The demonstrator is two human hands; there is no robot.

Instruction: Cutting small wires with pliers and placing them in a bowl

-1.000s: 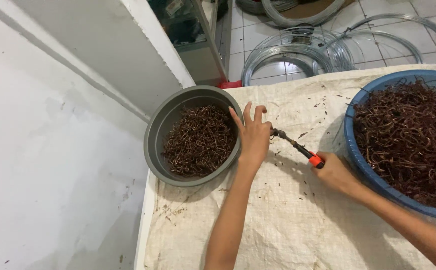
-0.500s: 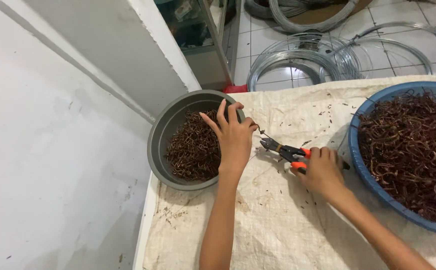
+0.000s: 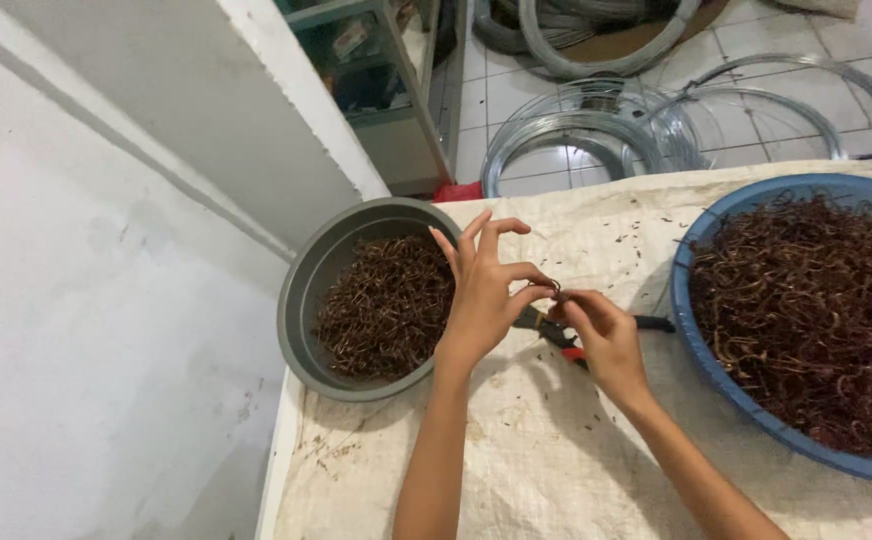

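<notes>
The blue basin [image 3: 701, 345], heaped with tangled rusty wire pieces, lies to the right of the fingers; the grey bowl [image 3: 301, 300], part-filled with similar pieces, lies just left of them. Between both, above the woven sack cloth [image 3: 576, 470], the left hand [image 3: 481, 290] pinches a small wire ring [image 3: 556, 287] between thumb and forefinger, the other fingers spread apart. The right hand [image 3: 601, 335] meets the ring with its fingertips while clutching red-handled pliers [image 3: 546, 328] beneath. Risks, as judged: the ring could slip from so light a pinch and fall among the debris; the pliers' nose, close under the left thumb, could nip skin.
</notes>
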